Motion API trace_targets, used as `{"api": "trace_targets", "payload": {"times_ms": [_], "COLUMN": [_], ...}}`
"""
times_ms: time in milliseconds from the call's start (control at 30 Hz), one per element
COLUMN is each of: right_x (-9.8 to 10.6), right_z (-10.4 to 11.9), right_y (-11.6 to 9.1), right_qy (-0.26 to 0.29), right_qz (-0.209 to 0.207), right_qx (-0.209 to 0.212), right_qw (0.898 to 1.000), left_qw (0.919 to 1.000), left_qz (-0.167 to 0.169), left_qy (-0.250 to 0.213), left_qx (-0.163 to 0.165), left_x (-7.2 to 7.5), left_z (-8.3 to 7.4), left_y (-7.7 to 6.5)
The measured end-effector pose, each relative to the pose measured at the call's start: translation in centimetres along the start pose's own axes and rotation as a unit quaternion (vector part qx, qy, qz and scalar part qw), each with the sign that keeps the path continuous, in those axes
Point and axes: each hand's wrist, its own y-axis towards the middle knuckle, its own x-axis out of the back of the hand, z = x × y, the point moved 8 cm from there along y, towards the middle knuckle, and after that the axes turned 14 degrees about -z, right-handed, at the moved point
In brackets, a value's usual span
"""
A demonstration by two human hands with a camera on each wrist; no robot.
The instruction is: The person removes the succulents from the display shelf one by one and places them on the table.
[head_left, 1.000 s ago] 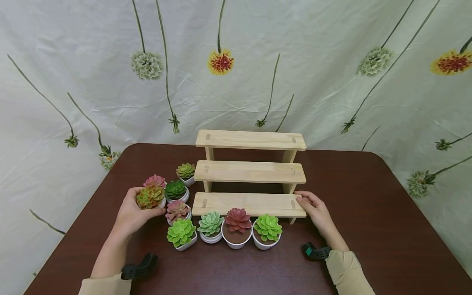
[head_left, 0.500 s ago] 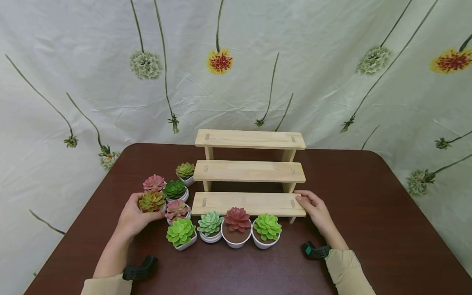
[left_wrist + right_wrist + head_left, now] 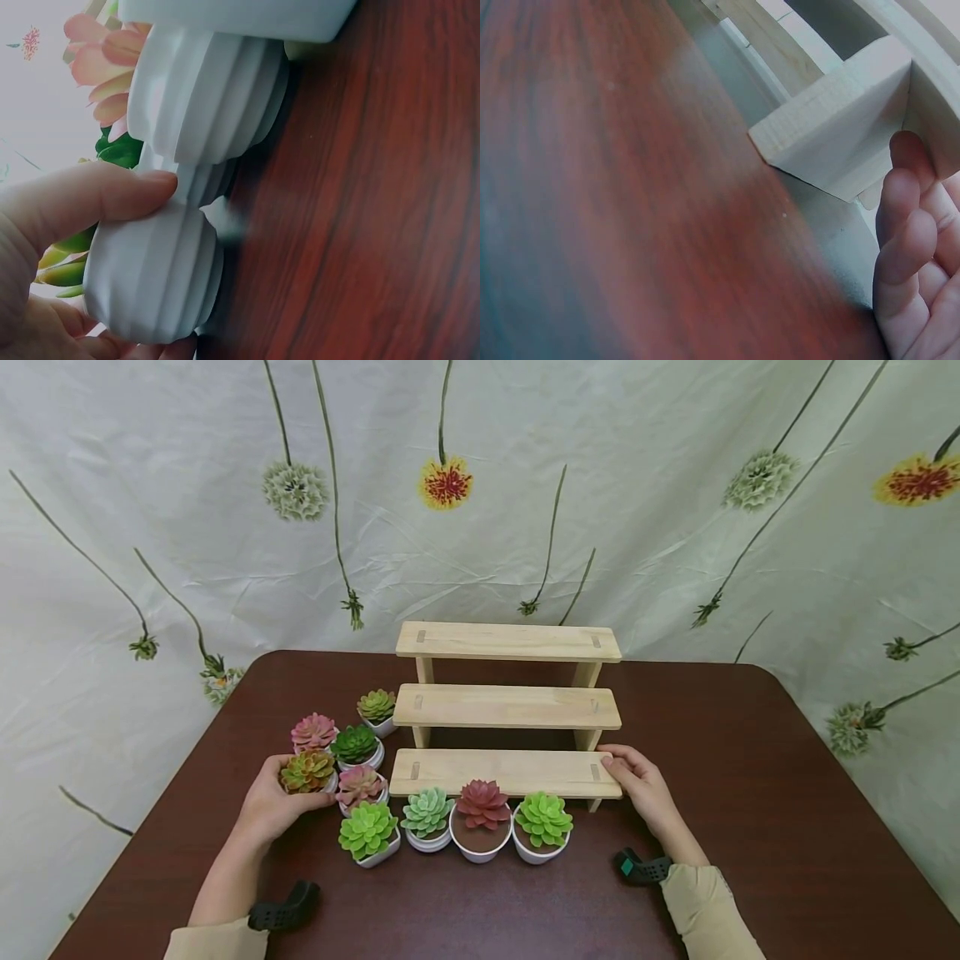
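Note:
My left hand (image 3: 272, 800) grips a small potted succulent (image 3: 307, 772) with orange-green leaves at the left of the group. In the left wrist view its white ribbed pot (image 3: 154, 277) is down at the tabletop, thumb across the upper side and fingers around the far side. A pink succulent (image 3: 313, 732) stands right behind it. My right hand (image 3: 647, 792) holds the right end of the lowest shelf of a three-step wooden plant stand (image 3: 506, 772). In the right wrist view, curled fingertips (image 3: 909, 154) reach beneath that shelf, beside the stand's leg (image 3: 847, 124).
Beside the held pot are a dark green succulent (image 3: 355, 746), a dusty pink one (image 3: 360, 786) and an olive one (image 3: 377, 706). Along the stand's front are two bright green ones (image 3: 366, 829), a pale green one (image 3: 427, 812) and a dark red one (image 3: 482, 806). Behind the table (image 3: 750, 760) hangs a flowered cloth (image 3: 660, 510).
My left hand has brought the orange-green succulent slightly nearer to me, uncovering more of the pink one behind, and is now almost still. My right hand keeps its place on the stand.

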Motion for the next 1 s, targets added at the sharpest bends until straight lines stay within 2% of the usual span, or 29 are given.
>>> {"api": "trace_targets", "payload": {"times_ms": [333,467,700,833,1000], "right_x": [0.0,0.1,0.2,0.1,0.1], "right_z": [0.1,0.0,0.2,0.3,0.3], "right_y": [0.0,0.0,0.1,0.0,-0.1], "right_qy": [-0.009,-0.008,-0.011,-0.012,-0.016], "right_qz": [-0.001,-0.002,-0.005,-0.007,-0.012], "right_qx": [0.018,0.014,0.013,0.010,0.007], "right_qw": [1.000,1.000,1.000,1.000,1.000], "left_qw": [0.9995,0.9984,0.9933,0.9950,0.9993], "left_qz": [0.030,0.051,0.088,0.079,0.031], "left_qy": [0.000,-0.025,-0.074,-0.060,-0.016], "left_qx": [-0.001,-0.005,0.006,0.004,-0.012], "left_x": [0.1,0.2,0.3,0.7,1.6], "left_z": [0.4,0.5,0.3,-0.2,-1.0], "left_y": [0.3,0.4,0.4,0.3,0.3]}}
